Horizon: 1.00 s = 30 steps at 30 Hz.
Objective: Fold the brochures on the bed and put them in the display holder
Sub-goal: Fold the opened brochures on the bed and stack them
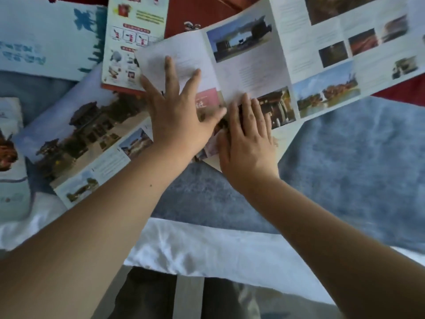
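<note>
- Your dark trousers (147, 293) show at the bottom, cut off by the frame.
- Next comes a white sheet (207, 249) at the bed edge, then a blue-grey blanket (345, 169).
- Your R hand (248, 137) lies flat, fingers straight & together, pressing the big open brochure (253, 54). It grips nothing.
- Your L hand (177, 107) is flat too, fingers spread, pressing the same brochure's left panel.
- That brochure lies unfolded on the bed; its right end is cut off.
- Left of it: a second open brochure (80, 134) w/ a temple pic, partly under your L arm.
- Far left edge: more paper (11, 157), cut off; can't tell what.
- Farther: a red-and-white leaflet (133, 42), partly under the big one, too blurry to read.
</note>
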{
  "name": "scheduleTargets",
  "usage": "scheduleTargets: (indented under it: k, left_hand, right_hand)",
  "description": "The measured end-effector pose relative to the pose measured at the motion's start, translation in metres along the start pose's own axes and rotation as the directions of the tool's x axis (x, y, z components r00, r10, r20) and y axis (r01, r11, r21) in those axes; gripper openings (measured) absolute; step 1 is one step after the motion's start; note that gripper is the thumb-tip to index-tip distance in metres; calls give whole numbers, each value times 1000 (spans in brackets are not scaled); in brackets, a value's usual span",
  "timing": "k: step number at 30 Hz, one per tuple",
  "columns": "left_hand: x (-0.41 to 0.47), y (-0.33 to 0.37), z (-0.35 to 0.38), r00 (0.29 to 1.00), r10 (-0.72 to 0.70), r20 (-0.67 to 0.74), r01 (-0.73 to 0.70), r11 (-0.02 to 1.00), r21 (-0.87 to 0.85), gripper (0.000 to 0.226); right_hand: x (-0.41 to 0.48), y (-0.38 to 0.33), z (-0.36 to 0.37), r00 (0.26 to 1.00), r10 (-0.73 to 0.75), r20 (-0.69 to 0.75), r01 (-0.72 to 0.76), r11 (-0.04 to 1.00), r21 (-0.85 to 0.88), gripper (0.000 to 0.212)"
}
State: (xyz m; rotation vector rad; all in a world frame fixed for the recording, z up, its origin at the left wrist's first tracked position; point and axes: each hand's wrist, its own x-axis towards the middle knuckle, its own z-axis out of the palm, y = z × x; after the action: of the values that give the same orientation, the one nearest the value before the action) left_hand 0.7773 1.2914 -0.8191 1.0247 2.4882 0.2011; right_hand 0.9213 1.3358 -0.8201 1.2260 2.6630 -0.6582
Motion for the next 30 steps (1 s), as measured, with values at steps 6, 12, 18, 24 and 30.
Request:
scheduleTargets:
  k: [6,12,18,24,30]
  left_hand:
    - [1,-15,19,996,14,86,-24,993,114,72]
    - [-18,-60,17,996,90,4,-88,964,251,79]
    - [-28,-99,11,994,109,-4,-105,963,247,81]
    - [-43,-101,-6,994,-36,-105,45,996,81,103]
    - [-56,-126,-39,942,-297,-156,243,925,-291,94]
  right_hand:
    - [-35,-26,6,999,-2,-41,-2,996,-86,56]
    - [-54,-32,18,988,-139,63,143,988,-59,62]
    - [-50,-6,30,997,-75,21,76,993,-86,63]
    - [-49,-19,46,995,-98,10,98,981,-165,67]
    - [-45,-64,63,987,-142,71,151,980,-128,66]
